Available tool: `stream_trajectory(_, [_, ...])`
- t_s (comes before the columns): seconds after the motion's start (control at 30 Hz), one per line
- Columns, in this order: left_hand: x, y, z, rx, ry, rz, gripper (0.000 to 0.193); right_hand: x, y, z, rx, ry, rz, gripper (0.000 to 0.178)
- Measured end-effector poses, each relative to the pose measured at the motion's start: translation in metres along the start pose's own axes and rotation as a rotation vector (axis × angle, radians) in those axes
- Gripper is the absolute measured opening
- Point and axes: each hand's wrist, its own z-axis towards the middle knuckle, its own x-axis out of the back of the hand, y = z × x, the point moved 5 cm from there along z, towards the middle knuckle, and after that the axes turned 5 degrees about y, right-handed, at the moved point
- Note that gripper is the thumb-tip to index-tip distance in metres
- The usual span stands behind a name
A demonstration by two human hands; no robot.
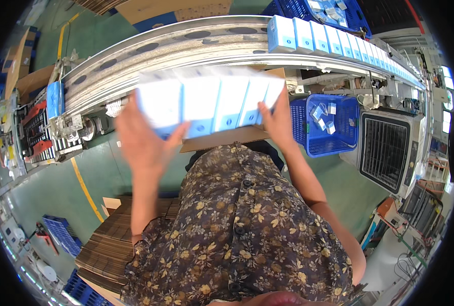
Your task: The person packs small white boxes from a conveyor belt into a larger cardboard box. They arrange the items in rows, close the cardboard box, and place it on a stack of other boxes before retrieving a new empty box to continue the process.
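Between my two hands hangs a row of several white and light-blue boxes (201, 104), pressed side by side and smeared by motion at the upper edge. My left hand (148, 132) clasps the left end of the row, its thumb on the front face. At the opposite end, my right hand (276, 122) grips the last box with the thumb in front. Beneath the boxes, close to my body, an open cardboard carton (224, 138) shows its near flap and far right corner. The row hides the carton's inside.
A conveyor (171, 43) runs across behind, carrying a long line of similar boxes (321, 38) on its right. A blue basket (357, 122) with several small packs stands at right, beside a grey grilled unit (387, 148). Flattened cartons (109, 245) are stacked at lower left.
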Motion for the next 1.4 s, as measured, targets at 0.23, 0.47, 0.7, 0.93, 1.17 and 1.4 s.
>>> stream_trajectory(0.23, [-0.267, -0.080, -0.143, -0.077, -1.184, -0.456, 0.076, 0.005, 0.122, -0.023, -0.217, -0.304, -0.427, 0.055])
stream_trajectory(0.47, [-0.362, -0.099, -0.145, -0.273, -1.282, 0.000, 0.039, 0.073, 0.095, 0.055, 0.060, 0.012, -0.210, 0.031])
stream_trajectory(0.7, [-0.377, 0.033, -0.052, -0.207, -0.868, -0.032, 0.077, 0.156, 0.099, 0.145, 0.196, 0.345, -0.213, 0.027])
stream_trajectory(0.93, [-0.423, 0.036, -0.081, -0.275, -1.291, -0.077, 0.090, 0.134, 0.097, 0.224, 0.397, 0.265, -0.674, 0.047])
stream_trajectory(1.17, [-0.204, 0.073, 0.084, -0.374, 0.310, -0.211, 0.037, 0.072, 0.104, 0.258, 0.018, 0.123, -0.504, 0.104])
stream_trajectory(1.4, [-0.229, -0.054, 0.163, 0.495, -0.179, -0.372, 0.095, -0.019, 0.018, 0.228, 0.069, 0.039, -0.223, 0.091])
